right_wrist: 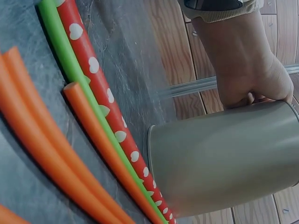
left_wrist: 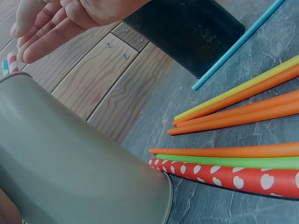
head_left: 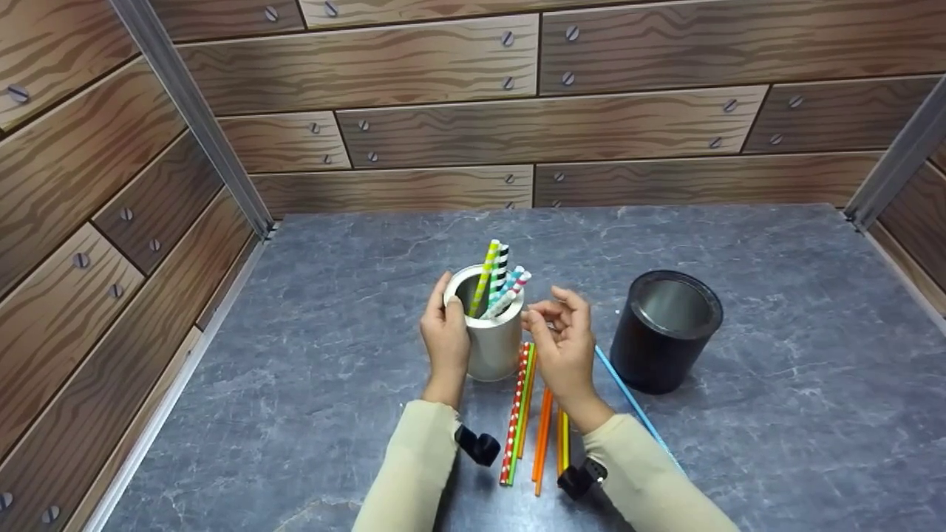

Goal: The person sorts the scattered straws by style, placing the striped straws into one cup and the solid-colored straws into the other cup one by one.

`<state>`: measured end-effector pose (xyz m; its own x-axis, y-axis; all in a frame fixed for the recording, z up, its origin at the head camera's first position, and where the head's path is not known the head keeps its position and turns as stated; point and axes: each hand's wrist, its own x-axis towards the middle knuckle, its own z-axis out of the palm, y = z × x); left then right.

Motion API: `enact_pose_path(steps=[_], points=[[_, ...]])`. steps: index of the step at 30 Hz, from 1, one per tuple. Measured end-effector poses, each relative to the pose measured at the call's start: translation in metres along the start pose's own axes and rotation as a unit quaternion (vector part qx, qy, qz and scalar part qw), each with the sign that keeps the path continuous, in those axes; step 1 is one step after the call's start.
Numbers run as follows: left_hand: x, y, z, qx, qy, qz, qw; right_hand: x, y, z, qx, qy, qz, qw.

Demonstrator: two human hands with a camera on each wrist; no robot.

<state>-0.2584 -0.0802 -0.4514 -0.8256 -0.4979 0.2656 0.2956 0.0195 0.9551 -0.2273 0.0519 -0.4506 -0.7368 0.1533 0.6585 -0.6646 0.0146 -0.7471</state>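
My left hand [head_left: 446, 336] grips the side of a pale grey can [head_left: 494, 353], thumb near its rim. Several paper straws stand in it, among them a yellow one [head_left: 482, 281], a black-striped one [head_left: 502, 258] and a red-and-white one [left_wrist: 12, 63]. Just right of the rim, my right hand [head_left: 565, 351] hovers with relaxed, bent fingers and holds nothing. Below the hands lie loose straws: a red one with white hearts [head_left: 513, 421], a green one [left_wrist: 224, 161], several orange ones [head_left: 543, 436] and a yellow one [head_left: 566, 436].
A black can [head_left: 665, 332] stands upright to the right of my right hand. A blue straw [head_left: 635, 406] lies slantwise beside it, partly behind the right sleeve. Wood-patterned walls [head_left: 414, 66] enclose the grey marbled table [head_left: 332, 295] at the back and sides.
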Motion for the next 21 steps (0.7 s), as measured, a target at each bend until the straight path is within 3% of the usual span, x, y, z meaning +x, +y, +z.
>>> enact_pose_path(steps=[10, 15, 21], points=[[0.0, -0.001, 0.0, 0.007, 0.0, 0.005, 1.0, -0.005, 0.004, -0.004, -0.017, -0.001, 0.013, 0.9998], [-0.001, -0.002, -0.001, 0.013, -0.001, 0.008, 0.9999, -0.006, 0.008, -0.008, -0.082, -0.003, 0.083, 0.9932], [0.0, -0.002, -0.001, 0.016, -0.003, 0.013, 0.9998, -0.008, 0.01, -0.01, -0.15, -0.037, 0.164, 0.9744]])
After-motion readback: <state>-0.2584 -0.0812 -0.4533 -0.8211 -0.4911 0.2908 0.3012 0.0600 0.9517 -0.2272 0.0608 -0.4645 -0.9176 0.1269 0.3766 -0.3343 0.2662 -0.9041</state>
